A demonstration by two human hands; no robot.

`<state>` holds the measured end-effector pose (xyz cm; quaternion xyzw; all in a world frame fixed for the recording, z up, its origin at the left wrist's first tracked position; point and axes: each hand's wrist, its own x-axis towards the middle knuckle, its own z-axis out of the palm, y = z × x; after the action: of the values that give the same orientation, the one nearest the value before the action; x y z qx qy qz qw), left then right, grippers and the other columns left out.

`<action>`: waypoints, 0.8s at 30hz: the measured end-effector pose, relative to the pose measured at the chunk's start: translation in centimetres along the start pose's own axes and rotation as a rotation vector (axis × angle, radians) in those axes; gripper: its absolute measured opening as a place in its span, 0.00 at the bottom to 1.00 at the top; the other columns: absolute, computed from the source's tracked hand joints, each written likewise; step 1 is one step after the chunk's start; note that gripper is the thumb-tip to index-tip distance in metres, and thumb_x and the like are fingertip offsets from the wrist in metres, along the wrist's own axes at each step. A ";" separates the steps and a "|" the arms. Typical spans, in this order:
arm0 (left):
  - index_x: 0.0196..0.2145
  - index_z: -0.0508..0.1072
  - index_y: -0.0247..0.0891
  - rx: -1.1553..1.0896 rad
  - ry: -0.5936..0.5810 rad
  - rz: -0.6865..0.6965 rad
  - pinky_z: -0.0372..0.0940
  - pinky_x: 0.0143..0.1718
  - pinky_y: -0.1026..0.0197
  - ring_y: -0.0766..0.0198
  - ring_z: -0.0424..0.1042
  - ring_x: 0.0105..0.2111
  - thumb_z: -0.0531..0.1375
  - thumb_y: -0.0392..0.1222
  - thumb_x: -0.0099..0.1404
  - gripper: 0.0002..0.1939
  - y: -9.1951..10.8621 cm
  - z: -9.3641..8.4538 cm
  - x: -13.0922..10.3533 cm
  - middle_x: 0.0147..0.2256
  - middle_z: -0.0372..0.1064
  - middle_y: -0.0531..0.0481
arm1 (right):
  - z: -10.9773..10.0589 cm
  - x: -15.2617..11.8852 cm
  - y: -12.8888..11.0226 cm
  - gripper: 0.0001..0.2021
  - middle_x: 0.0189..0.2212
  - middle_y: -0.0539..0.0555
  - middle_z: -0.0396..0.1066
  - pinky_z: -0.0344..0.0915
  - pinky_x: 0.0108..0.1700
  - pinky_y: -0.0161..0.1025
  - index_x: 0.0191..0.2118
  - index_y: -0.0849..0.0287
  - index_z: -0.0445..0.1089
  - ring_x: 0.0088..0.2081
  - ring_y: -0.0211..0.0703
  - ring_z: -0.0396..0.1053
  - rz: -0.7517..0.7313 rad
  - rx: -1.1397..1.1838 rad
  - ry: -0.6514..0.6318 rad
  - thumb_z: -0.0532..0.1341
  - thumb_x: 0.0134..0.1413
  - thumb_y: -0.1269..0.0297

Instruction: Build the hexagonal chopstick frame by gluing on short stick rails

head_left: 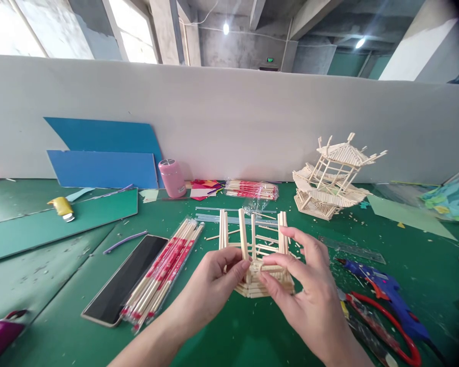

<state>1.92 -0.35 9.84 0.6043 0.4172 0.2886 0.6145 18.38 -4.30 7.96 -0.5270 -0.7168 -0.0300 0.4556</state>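
Note:
A small model structure (248, 291) built of pale wooden sticks stands on the green table in front of me, with upright posts around a low, many-sided base. My left hand (214, 280) is closed, thumb and fingers gripping the model at the foot of a front post (243, 232). My right hand (309, 285) pinches a short wooden stick (271, 268) between thumb and finger, at the model's front right side. Its raised index finger is beside the right-hand posts (282, 232). Part of the base is hidden behind my fingers.
A finished-looking stick pavilion (329, 188) stands back right. Right of my hand lie a blue glue gun (390, 293) and red-handled pliers (393, 318). Bagged sticks (168, 265) and a phone (126, 280) lie left. Behind are a pink canister (172, 178) and blue boards (103, 168).

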 end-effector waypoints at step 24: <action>0.31 0.70 0.36 0.164 0.047 0.015 0.59 0.34 0.62 0.61 0.65 0.32 0.53 0.48 0.64 0.13 -0.8 -0.1 -1.9 0.28 0.67 0.50 | 1.1 -7.1 4.2 0.20 0.16 0.46 0.55 0.54 0.21 0.34 0.19 0.56 0.54 0.19 0.35 0.55 0.541 0.307 0.321 0.46 0.61 0.56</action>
<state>0.79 -1.97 9.32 0.6488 0.4491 0.2720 0.5508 21.25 -7.02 0.64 -0.6118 -0.4667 0.1174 0.6278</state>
